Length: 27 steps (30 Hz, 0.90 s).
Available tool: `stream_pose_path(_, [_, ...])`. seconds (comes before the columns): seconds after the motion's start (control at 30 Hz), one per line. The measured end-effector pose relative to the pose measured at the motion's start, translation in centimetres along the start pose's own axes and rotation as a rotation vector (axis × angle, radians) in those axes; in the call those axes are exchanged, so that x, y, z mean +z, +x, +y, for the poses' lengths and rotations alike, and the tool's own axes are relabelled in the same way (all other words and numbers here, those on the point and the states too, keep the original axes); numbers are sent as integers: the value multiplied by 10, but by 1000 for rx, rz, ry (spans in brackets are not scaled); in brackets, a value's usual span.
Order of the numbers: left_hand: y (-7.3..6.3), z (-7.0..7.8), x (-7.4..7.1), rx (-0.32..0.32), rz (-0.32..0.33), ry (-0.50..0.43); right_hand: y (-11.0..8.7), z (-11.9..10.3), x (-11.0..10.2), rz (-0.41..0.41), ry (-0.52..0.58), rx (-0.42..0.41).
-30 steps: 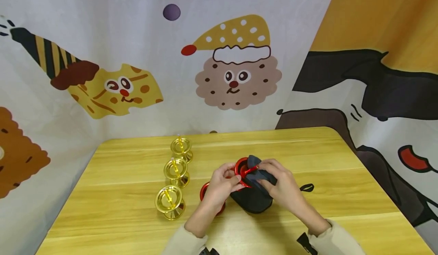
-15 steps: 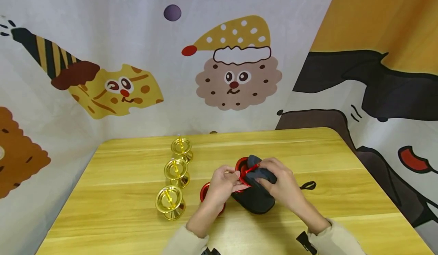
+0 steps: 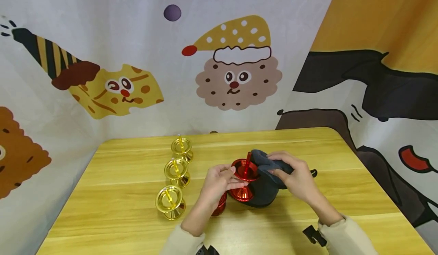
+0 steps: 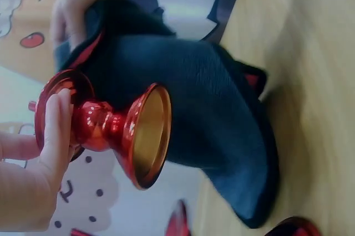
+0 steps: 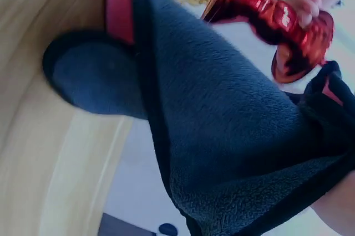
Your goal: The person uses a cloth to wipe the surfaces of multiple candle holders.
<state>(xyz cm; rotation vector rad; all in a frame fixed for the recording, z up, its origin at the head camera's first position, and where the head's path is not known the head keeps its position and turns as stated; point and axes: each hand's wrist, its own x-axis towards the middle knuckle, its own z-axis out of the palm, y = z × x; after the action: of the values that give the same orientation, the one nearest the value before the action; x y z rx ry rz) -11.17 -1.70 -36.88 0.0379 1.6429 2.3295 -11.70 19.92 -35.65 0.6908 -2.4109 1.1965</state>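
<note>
My left hand (image 3: 215, 182) pinches the upper dish of a shiny red candle holder (image 3: 243, 195) with an upright stem in its middle. In the left wrist view, the candle holder (image 4: 95, 125) has its hollow flared base showing. My right hand (image 3: 298, 175) grips a dark blue cloth (image 3: 266, 197) with black edging, bunched at the top and hanging down behind the holder. The right wrist view shows the fuzzy cloth (image 5: 216, 108) hanging close to the red holder (image 5: 277, 20), and a gap seems to lie between them. The fingers of the right hand are partly covered by cloth.
Several more holders stand on the wooden table (image 3: 113, 194). Gold ones, a near one (image 3: 170, 201), a middle one (image 3: 176, 171) and a far one (image 3: 182, 148), form a row on the left. Another red holder (image 3: 220, 207) is partly behind my left forearm. A printed curtain (image 3: 143, 26) hangs behind.
The red candle holder has turned from tilted to nearly upright, its base now showing. My right hand has drawn the cloth to the right, away from the dish and stem.
</note>
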Motion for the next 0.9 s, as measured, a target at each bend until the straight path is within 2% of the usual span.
stream_pose_path(0.13, [1,12,-4,25,36,6,-3,5,-6,30,90,62])
stream_pose_path(0.27, [2,21,-5,46,49,-11,-9,13,-2,-18,157,11])
stream_pose_path(0.37, [3,23,-1,48,44,-27,-12,14,6,-50,208,-25])
stream_pose_path(0.53, [5,20,7,24,29,-11,-12,7,15,-12,253,47])
stream_pose_path(0.6, [6,17,9,20,55,52,-12,5,17,14,258,93])
stream_pose_path(0.67, [6,14,9,26,100,155,-12,5,17,33,261,128])
stream_pose_path(0.77, [6,10,8,55,159,323,-11,4,18,48,268,136])
stream_pose_path(0.83, [6,7,6,76,157,382,-9,4,17,51,277,127])
stream_pose_path(0.9, [5,5,5,90,125,384,-8,3,17,49,282,114])
